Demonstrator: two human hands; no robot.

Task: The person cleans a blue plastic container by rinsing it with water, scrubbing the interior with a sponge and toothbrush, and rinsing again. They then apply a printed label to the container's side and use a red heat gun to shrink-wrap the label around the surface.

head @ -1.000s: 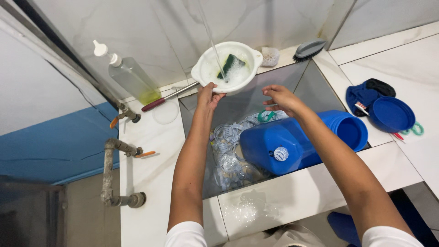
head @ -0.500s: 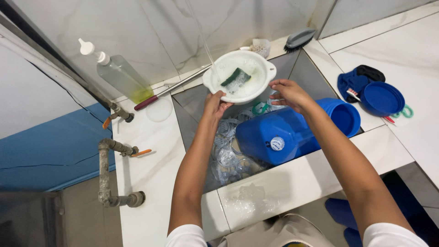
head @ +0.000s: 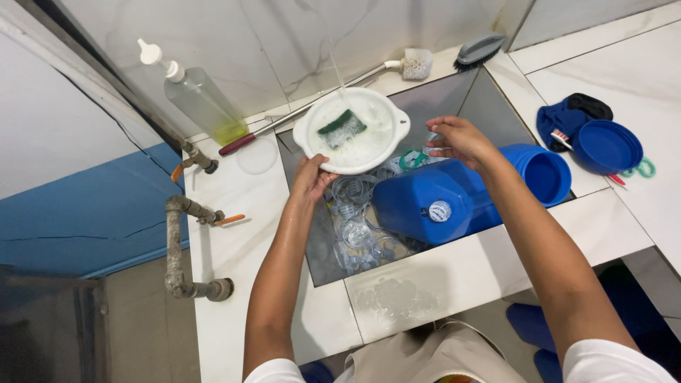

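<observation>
My left hand (head: 312, 177) grips the near rim of a white bowl (head: 383, 145) held over the sink. A green sponge (head: 341, 128) lies in soapy water inside the bowl, and a thin stream of water (head: 335, 60) falls into it. My right hand (head: 460, 140) hovers just right of the bowl, fingers curled and apart, holding nothing I can see. Below it a large blue jug (head: 440, 198) lies on its side in the sink (head: 454, 92), its open mouth to the right.
Clear plastic parts (head: 358, 227) and a green ring (head: 411, 159) lie in the sink bottom. A soap bottle (head: 198, 96), a long-handled brush (head: 415, 64) and a grey brush (head: 479, 48) sit along the back. A blue lid (head: 606, 145) and dark cloth (head: 567, 117) rest at right. Pipes (head: 177, 241) stand at left.
The bowl has come nearer and lower over the sink, still in my left hand. My right hand has stayed beside it above the jug.
</observation>
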